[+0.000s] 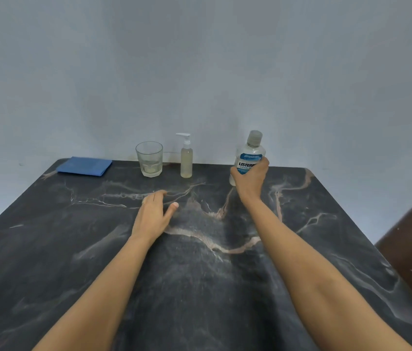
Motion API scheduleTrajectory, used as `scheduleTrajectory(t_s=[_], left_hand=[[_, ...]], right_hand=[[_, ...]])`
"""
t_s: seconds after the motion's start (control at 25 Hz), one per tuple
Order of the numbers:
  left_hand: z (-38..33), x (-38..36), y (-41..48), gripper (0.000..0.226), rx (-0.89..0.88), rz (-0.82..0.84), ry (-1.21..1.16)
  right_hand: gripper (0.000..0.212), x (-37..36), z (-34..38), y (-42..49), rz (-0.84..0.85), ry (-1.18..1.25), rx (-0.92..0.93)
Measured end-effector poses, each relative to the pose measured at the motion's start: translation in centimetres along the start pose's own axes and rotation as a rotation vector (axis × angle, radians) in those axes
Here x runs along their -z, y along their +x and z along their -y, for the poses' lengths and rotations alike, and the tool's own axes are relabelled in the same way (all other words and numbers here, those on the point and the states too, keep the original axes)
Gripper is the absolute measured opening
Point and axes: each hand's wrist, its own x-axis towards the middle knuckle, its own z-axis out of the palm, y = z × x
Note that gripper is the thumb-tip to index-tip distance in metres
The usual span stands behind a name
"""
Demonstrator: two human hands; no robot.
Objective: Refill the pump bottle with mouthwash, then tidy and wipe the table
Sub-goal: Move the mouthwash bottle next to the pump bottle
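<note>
My right hand (250,176) grips the mouthwash bottle (249,154) around its lower half, fingers and thumb curled over the blue label. The bottle tilts a little and its grey cap (254,137) is on. It sits toward the far right of the dark marbled table (199,287); I cannot tell whether its base touches the surface, since my hand hides it.

My left hand (153,214) lies open, palm down with the fingers stretched forward and the thumb spread to the side, low over the middle of the table. I cannot tell whether it rests on the top or is just above it.

The pump bottle (186,158) stands upright at the far edge by the wall (199,59), its white pump head in place and pale liquid inside. Just to its left stands a clear glass (149,159) with a little pale liquid at the bottom. Farther left, at the far corner, lies a folded blue cloth (84,166), well apart from the glass.
</note>
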Motion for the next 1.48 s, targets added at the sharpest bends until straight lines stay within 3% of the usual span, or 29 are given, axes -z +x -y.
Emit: scheduleTrajectory(t_s=[0.56, 0.8, 0.96, 1.08, 1.24, 1.48], left_hand=[[1.4, -1.4, 0.8, 0.057, 0.015, -0.037, 0.019], [1.5, -1.3, 0.9, 0.046, 0.004, -0.094, 0.078], [0.6, -0.6, 0.2, 0.043, 0.025, -0.175, 0.119], [1.2, 1.2, -0.1, 0.046, 0.064, -0.109, 0.017], [5.6, 5.5, -2.2, 0.046, 0.148, -0.135, 0.069], [12.7, 11.8, -5.5, 0.044, 0.232, -0.146, 0.155]], right_hand=[[0.066, -5.8, -5.1, 4.9, 0.065, -0.020, -0.002], [0.065, -5.5, -5.6, 4.5, 0.111, -0.050, -0.065], [0.073, -5.3, -4.1, 1.7, 0.033, -0.104, -0.191], [0.063, -6.1, -2.0, -2.4, -0.014, -0.124, -0.081], [0.050, -8.6, 1.1, -8.2, 0.179, -0.190, 0.288], [0.043, -16.3, 3.5, -14.9, 0.807, -0.403, 0.655]])
